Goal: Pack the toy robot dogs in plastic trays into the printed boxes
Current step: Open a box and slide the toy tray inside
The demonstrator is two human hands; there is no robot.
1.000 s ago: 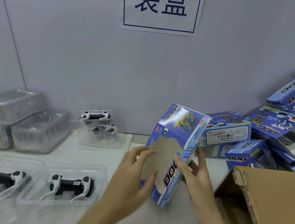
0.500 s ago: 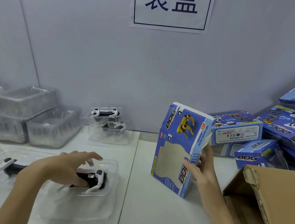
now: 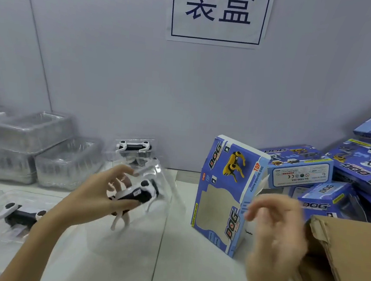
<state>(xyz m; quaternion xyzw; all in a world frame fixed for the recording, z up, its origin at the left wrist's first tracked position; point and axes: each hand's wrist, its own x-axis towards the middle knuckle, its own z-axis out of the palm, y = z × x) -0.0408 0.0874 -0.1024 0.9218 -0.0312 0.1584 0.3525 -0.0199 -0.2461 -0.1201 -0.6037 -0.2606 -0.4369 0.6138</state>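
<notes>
My left hand (image 3: pixel 98 197) grips a clear plastic tray (image 3: pixel 154 178) with a black-and-white toy robot dog (image 3: pixel 137 194) in it, lifted above the table and tilted. A blue printed box (image 3: pixel 224 195) stands upright on the table to the right of it, its window facing me. My right hand (image 3: pixel 277 229) hovers just right of the box, blurred, fingers loosely curled, holding nothing. Another trayed dog (image 3: pixel 18 215) lies on the table at the lower left, and one more trayed dog (image 3: pixel 134 149) sits by the wall.
Stacks of empty clear trays (image 3: pixel 44 150) stand at the back left. Several blue printed boxes (image 3: pixel 334 175) are piled at the back right. An open brown carton (image 3: pixel 349 255) fills the lower right corner. A paper sign (image 3: pixel 218 13) hangs on the grey wall.
My left hand has lifted the trayed dog off the table and carried it right toward the box. My right hand has let go of the box, which stays standing.
</notes>
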